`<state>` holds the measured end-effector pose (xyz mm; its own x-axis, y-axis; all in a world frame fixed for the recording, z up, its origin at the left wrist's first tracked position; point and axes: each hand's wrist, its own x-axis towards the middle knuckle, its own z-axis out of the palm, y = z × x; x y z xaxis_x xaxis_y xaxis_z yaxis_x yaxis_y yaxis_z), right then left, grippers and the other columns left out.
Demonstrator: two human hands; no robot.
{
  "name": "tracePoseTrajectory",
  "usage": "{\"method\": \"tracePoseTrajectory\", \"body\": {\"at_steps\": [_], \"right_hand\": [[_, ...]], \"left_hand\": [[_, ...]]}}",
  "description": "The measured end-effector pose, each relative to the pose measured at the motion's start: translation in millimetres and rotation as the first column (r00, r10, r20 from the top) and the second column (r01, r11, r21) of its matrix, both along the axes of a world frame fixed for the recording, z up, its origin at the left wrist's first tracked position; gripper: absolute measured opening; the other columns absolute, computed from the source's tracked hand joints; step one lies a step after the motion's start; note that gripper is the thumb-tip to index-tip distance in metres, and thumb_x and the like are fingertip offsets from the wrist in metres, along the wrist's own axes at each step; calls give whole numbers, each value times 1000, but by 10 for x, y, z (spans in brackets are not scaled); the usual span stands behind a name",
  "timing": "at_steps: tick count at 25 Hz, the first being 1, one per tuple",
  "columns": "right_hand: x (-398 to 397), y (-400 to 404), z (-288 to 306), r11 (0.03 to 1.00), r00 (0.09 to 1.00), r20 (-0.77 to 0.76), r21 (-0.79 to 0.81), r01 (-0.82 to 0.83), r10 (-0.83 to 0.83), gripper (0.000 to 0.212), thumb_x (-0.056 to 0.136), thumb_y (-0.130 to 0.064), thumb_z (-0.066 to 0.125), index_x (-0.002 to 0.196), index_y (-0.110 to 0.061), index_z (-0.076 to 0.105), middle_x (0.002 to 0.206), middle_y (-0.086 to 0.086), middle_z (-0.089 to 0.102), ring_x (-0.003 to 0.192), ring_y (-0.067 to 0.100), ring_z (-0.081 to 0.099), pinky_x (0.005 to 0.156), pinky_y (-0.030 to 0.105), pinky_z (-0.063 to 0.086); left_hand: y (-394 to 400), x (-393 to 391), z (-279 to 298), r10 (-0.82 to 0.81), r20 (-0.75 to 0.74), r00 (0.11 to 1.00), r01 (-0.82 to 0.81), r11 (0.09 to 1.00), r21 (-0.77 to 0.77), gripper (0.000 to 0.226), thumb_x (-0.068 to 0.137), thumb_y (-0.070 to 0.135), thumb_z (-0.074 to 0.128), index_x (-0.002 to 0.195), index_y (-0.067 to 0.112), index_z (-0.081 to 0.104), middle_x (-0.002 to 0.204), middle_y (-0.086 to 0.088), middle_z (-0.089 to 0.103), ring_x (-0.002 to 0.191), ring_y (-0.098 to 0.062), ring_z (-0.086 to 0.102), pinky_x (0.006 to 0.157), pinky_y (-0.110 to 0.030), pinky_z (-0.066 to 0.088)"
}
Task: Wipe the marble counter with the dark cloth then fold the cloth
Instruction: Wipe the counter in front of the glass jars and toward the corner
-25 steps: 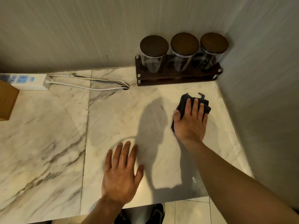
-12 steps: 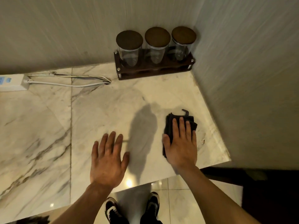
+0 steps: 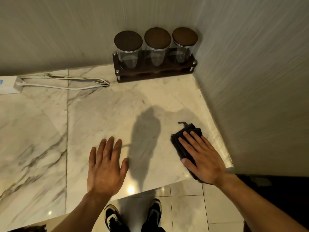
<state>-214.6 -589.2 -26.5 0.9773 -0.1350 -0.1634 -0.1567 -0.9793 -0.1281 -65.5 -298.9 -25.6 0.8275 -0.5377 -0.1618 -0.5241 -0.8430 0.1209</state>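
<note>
The dark cloth point(image 3: 179, 143) lies bunched on the white marble counter point(image 3: 100, 114), close to the front right corner beside the wall. My right hand point(image 3: 199, 155) presses flat on top of it, fingers spread, covering most of it; a small loop sticks out at the cloth's far end. My left hand point(image 3: 106, 164) rests flat on the bare marble near the front edge, fingers apart, holding nothing.
A dark wooden rack point(image 3: 155, 71) with three lidded glass jars point(image 3: 157, 46) stands in the back right corner. A white power strip point(image 3: 9, 85) and its cables point(image 3: 66, 82) lie along the back wall at left. The side wall point(image 3: 250, 97) bounds the counter on the right.
My right hand has dragged the cloth from near the jar rack toward the front right corner of the counter. My left hand stays flat on the marble.
</note>
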Motion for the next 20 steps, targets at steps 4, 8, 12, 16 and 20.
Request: {"method": "tracePoseTrajectory", "body": {"at_steps": [4,8,12,16,20], "right_hand": [[310,-196,8,1000,1000,-18,-25,17,-17,63,97,-56,19,151,-28,7,161,-1,10,147,14,-2,118,38,5],[839,-385,-1,994,994,-15,-14,112,-112,65,93,-58,11,150,-28,0,161,-3,2,146,13,-8,119,39,2],[1364,-531,-21,978,978,17,19,207,-208,65,94,-58,14,152,-30,5,162,-2,3,147,15,-5,119,40,2],[1747,-653,-30,958,958,15,30,285,-286,70,92,-64,16,152,-30,5,162,-2,2,147,16,-5,119,42,1],[1976,-749,-39,931,930,47,38,364,-365,73,89,-67,19,151,-29,9,162,1,6,147,21,-2,118,45,0]], "left_hand": [[-10,-1,-12,-16,9,1000,16,1000,16,64,92,49,26,146,15,33,154,-13,34,145,-30,20,116,-53,18],[4,10,-33,-19,9,1000,19,999,33,65,93,50,25,147,15,32,154,-13,34,145,-30,21,116,-52,16],[-2,20,-17,-24,6,1000,24,999,41,65,92,49,26,147,15,33,154,-13,35,144,-31,22,116,-51,14],[-4,29,-19,-14,1,1000,14,999,48,64,94,50,21,147,16,33,153,-12,36,144,-30,22,115,-51,15],[-3,33,-30,-25,-1,1000,25,999,48,64,94,51,18,147,16,32,152,-11,37,142,-30,24,114,-52,17]]}}
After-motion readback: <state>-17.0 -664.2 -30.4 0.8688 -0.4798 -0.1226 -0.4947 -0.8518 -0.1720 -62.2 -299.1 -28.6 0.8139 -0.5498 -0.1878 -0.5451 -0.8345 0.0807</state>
